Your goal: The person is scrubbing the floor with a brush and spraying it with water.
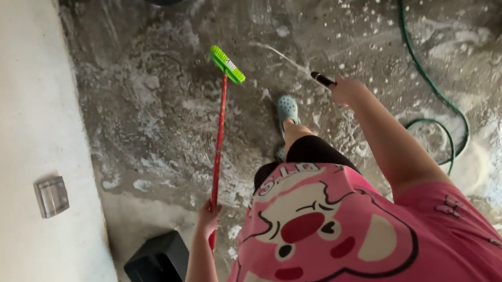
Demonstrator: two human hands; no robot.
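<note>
Broom up from the left hand, nozzle out from the right

Nearest, the left hand (pixel 208 217) gripped the red broom handle (pixel 218 145) at its low end; its long axis ran up and slightly right to the green brush head (pixel 227 65) on the soapy floor (pixel 151 108). Farther out, the right hand (pixel 347 91) closed around a dark hose nozzle (pixel 322 78), pointing up-left.

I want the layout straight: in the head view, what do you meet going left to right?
Wall box → black bin → left hand on the red broom handle → blue clog → right hand with nozzle → green hose.
</note>
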